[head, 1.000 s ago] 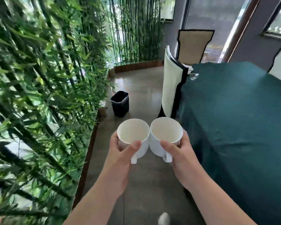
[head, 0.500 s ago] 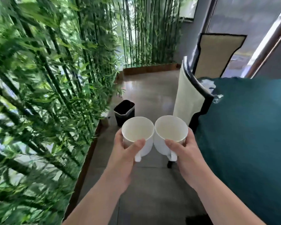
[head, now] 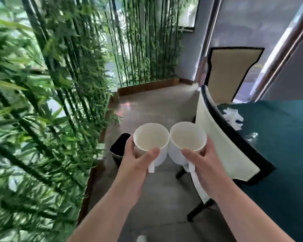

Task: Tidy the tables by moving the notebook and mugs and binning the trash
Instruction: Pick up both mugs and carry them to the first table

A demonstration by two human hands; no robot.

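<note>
Two white mugs are carried side by side at chest level, their rims touching or very nearly so, both empty and upright with handles turned toward the person. The left mug (head: 151, 143) is wrapped by the left hand (head: 135, 165), thumb pressed on the near wall; the right mug (head: 187, 142) is grasped the same way by the right hand (head: 208, 165). Both hang over the bare floor (head: 156, 109) in the aisle, not over any table. Below the left mug stands a black bin (head: 118, 151); to the right a cream chair (head: 220, 145) backs against a table under a teal cloth (head: 283, 137), where crumpled white trash (head: 233, 117) lies near the edge. Bamboo plants (head: 42, 102) line the left side. The step in hand appears to be the mug transfer. Next, the person needs a free surface to set both down level, one after the other; the trash is not yet binned.
</note>
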